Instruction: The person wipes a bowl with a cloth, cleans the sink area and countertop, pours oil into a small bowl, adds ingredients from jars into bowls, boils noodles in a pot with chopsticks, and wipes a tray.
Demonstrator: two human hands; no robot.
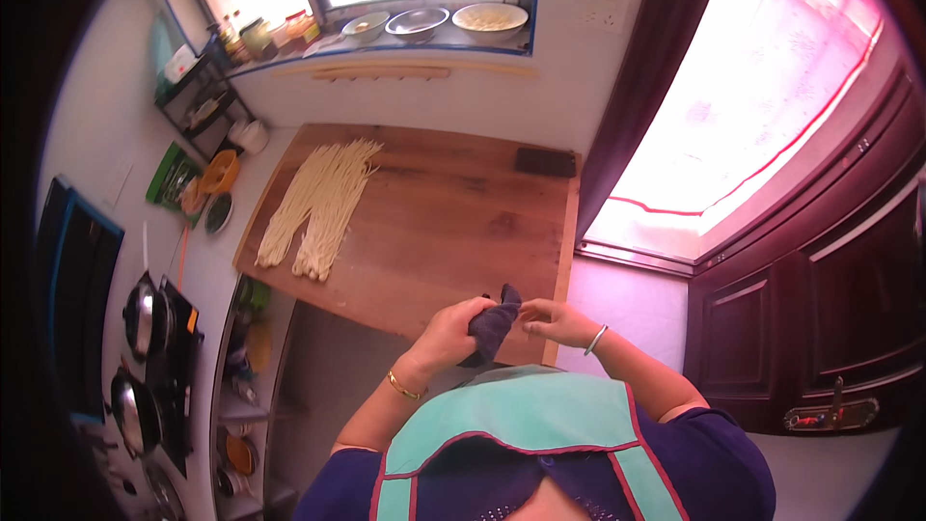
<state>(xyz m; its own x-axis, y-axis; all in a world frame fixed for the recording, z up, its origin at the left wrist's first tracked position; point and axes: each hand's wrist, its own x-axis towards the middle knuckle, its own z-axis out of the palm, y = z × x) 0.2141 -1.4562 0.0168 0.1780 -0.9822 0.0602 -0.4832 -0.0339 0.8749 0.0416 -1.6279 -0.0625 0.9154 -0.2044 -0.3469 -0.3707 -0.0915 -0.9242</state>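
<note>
Dark cloth (492, 330) in the left hand (444, 338), toward five o'clock of the wooden board (453, 232).
In the head view, I see the left fingers wrapped around the cloth; the right hand (558, 322), loosely bent and gripping nothing visible, is at its three o'clock, contact unclear to me. Fresh noodles (330, 195) lie at the board's ten o'clock. I judge the step in hand as handling the cloth; the next move calls for a firm hold, clear of the noodles.

Head-worn fisheye looks down over the board (453, 232).
</note>
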